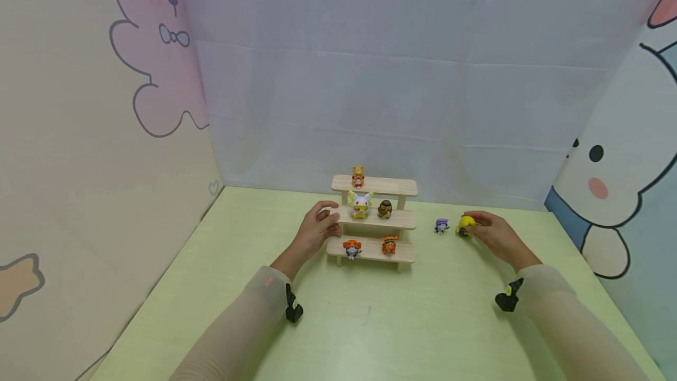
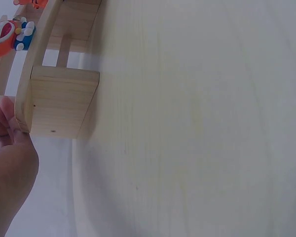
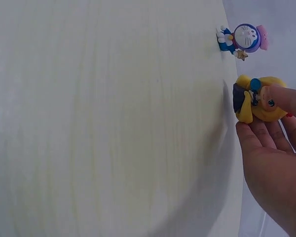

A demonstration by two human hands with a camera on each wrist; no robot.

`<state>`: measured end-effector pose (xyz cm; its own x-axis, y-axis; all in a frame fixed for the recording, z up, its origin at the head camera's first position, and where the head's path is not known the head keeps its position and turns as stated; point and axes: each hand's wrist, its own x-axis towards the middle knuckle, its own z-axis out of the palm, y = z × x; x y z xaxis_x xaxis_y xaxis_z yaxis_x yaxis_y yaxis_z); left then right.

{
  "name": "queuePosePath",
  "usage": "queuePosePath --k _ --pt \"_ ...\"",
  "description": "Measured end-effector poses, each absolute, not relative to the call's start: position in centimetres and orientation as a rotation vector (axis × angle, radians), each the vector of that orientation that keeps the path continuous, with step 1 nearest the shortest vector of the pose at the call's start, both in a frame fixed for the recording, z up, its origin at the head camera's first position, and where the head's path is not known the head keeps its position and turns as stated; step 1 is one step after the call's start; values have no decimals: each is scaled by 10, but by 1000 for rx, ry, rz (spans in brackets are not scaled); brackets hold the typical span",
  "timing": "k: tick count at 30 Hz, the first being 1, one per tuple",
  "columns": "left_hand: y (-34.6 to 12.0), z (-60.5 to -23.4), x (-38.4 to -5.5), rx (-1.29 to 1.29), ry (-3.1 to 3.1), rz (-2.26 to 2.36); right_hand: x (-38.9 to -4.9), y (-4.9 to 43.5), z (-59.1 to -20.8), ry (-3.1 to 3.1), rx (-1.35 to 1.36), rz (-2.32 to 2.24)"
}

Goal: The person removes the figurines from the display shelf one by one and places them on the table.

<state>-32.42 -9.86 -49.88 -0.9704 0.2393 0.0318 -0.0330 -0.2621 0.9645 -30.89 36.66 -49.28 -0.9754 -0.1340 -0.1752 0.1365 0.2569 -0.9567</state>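
A three-tier wooden display shelf [image 1: 372, 217] stands on the table. My left hand [image 1: 317, 227] grips its left end at the middle tier, with the fingers [image 2: 7, 116] partly hidden between the boards. To the right of the shelf, my right hand [image 1: 494, 235] pinches a small yellow figurine [image 3: 264, 111] with a blue and dark front. The thumb lies across the figurine's face, and its base is at or just above the table. Just left of it stands a blue-and-white cat figurine [image 3: 244, 39] with a pink-purple hat, touched by neither hand.
A yellow bear figurine [image 1: 358, 176] is on the top tier. The middle tier bears a white-eared figurine [image 1: 361, 206] and a brown owl figurine [image 1: 385, 209]. On the bottom tier are an orange-hatted figurine [image 1: 352, 249] and an orange striped figurine [image 1: 389, 245]. Fabric walls enclose the table [image 1: 370, 328].
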Motion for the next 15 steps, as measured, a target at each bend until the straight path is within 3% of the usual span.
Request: queuePosePath --k 15 --pt "-99 -499 -325 268 1787 2345 -311 366 -497 2327 9 -1780"
